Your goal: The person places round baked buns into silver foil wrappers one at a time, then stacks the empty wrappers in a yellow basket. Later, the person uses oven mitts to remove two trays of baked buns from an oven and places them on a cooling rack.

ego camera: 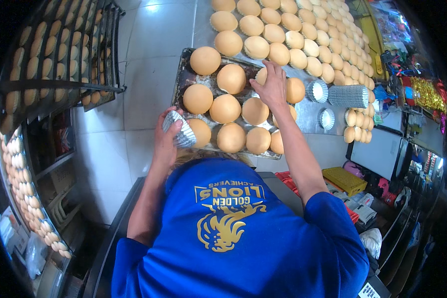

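My left hand holds a short stack of fluted metal baking tins, tilted at the near left corner of a baking tray. The dark, worn tray carries rows of round golden cakes. Toward the tray's far right side, my right hand reaches down with thumb and fingers around one round cake. The hand covers part of that cake, so whether it is lifted does not show. My right forearm hides parts of other cakes on the tray's right side.
Many more cakes cover the metal table beyond the tray. A lying stack of fluted tins and two loose tins are at the right. A dark rack with loaded trays stands left. Yellow crate lies lower right.
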Tool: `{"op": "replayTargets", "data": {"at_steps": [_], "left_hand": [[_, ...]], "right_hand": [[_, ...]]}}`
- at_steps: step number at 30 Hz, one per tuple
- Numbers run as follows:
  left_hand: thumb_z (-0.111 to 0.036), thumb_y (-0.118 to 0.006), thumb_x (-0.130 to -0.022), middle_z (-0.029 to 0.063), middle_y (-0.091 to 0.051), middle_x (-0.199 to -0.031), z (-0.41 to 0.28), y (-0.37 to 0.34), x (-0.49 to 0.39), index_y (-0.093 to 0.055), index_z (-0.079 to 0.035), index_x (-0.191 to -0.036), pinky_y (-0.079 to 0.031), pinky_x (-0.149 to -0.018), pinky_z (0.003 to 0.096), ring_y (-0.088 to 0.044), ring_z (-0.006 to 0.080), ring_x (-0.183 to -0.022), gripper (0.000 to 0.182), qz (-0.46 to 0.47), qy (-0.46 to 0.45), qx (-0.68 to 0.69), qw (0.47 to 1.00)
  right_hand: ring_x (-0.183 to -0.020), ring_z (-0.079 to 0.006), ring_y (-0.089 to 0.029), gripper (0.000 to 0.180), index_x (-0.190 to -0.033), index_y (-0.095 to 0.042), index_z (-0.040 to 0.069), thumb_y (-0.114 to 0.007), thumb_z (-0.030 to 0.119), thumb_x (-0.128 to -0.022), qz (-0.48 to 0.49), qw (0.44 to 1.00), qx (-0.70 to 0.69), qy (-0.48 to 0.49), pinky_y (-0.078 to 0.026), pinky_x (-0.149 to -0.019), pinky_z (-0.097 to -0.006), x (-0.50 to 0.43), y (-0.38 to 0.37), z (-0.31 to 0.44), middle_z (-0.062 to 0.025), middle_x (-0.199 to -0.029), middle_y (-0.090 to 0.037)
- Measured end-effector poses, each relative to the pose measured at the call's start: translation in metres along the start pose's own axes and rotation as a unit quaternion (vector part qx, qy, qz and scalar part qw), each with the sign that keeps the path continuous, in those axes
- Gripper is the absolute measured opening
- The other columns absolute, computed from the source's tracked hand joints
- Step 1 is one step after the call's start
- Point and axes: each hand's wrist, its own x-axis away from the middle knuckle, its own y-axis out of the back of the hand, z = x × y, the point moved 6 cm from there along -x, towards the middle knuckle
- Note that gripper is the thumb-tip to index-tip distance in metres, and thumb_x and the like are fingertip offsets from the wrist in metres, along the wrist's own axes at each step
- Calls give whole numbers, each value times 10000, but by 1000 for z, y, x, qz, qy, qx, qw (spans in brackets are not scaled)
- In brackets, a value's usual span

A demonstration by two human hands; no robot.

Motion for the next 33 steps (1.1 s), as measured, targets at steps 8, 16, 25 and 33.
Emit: {"op": "replayTargets", "data": {"at_steps": [8, 16, 25, 33], "left_hand": [[-213, -755, -924, 124, -615, -1354, -8, -9, 2, -475, -67, -1462, -576, -982, 421, -670, 266, -1149, 624, 6, -38, -28, 999], [-161, -770, -908, 106, -616, -1328, -3, -18, 5, -479, -60, -1444, -578, -959, 377, -671, 220, -1121, 619, 10, -15, -8, 1000], [-186, -782, -905, 110, -622, -1324, 10, -47, 3, -490, -66, -1449, -574, -968, 380, -677, 230, -1121, 629, 57, 11, -19, 998], [-206, -794, -903, 115, -636, -1311, 30, -72, -1, -499, -51, -1443, -568, -987, 393, -673, 239, -1143, 635, 96, 55, -48, 993]], "right_hand": [[-1353, -419, -528, 908, -1494, -501, 70, -913, 328, -728, 20, 981, -149, -126, -483, -1107, -503, -19, 2, -44, -235, -1493, -494], [-1436, -445, -441, 1016, -1579, -423, 92, -909, 432, -754, 112, 992, -31, -45, -430, -1172, -527, 8, -14, -28, -231, -1540, -467], [-1147, -301, -677, 718, -1394, -616, 4, -853, 403, -847, 53, 959, -276, -22, -562, -975, -430, 47, 36, 12, -183, -1342, -670], [-1027, -331, -716, 624, -1329, -642, -13, -831, 310, -830, 164, 906, -384, 72, -572, -912, -437, 114, 38, 71, -207, -1195, -713]]}}
